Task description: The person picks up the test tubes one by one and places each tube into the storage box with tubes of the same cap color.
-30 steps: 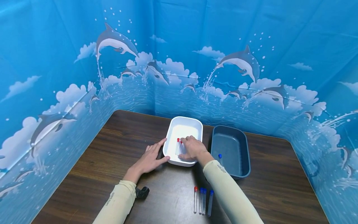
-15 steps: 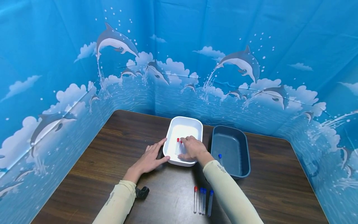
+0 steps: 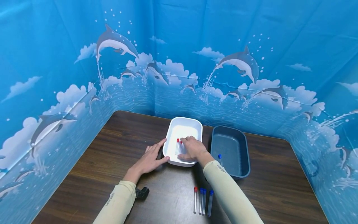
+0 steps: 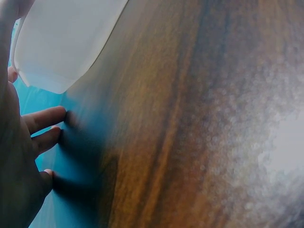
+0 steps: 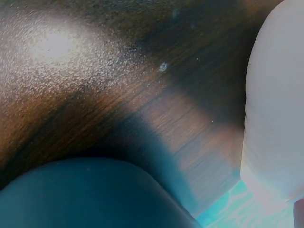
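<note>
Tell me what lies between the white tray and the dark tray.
A narrow strip of tabletop, with the person's right arm crossing above it; the head view shows both.

Tube caps (image 3: 195, 189) are red or blue, the tray (image 3: 186, 128) white, the bin (image 3: 230, 146) slate-blue, the table (image 3: 275, 174) brown.

The head camera looks forward and down from above the near side of the white tray (image 3: 185, 124), far enough back to include the table (image 3: 134, 133), the dark tray (image 3: 229, 143) right of the white one and the curtain (image 3: 179, 46) behind it. The left wrist camera looks from close by the white tray's left, past the left hand (image 4: 16, 142). The right wrist camera faces, also close, the gap right of the white tray, upside down. Each wrist view shares the white tray's outside with the head view; right wrist and head share the dark tray.
</note>
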`<state>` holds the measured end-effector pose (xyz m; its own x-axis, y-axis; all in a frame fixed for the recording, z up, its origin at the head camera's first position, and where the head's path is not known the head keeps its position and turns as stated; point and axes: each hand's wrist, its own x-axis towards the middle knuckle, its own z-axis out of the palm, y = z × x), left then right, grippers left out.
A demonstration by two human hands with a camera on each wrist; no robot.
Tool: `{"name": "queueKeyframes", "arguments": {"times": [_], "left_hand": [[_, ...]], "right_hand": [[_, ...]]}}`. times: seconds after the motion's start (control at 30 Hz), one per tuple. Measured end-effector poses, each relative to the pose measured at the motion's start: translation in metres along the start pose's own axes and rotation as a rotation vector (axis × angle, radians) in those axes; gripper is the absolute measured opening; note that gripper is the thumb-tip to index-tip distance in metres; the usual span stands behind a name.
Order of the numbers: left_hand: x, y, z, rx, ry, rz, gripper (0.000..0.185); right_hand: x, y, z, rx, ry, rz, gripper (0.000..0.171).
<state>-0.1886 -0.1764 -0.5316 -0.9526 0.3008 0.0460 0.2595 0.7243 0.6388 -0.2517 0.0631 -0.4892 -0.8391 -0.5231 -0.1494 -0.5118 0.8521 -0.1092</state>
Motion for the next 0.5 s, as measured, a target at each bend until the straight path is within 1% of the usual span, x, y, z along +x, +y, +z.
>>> {"name": "queueKeyframes", "arguments": {"times": [0.2, 0.5], "left_hand": [[0.0000, -0.0019, 0.0017, 0.009, -0.001, 0.005, 0.086], [0.0008, -0.0017, 0.0004, 0.014, -0.003, 0.000, 0.086]], "right_hand": [[-0.0021, 0.0021, -0.0013, 0.016, 0.007, 0.004, 0.087], [-0.0059, 0.0013, -0.0052, 0.013, 0.064, -0.017, 0.087]]}}
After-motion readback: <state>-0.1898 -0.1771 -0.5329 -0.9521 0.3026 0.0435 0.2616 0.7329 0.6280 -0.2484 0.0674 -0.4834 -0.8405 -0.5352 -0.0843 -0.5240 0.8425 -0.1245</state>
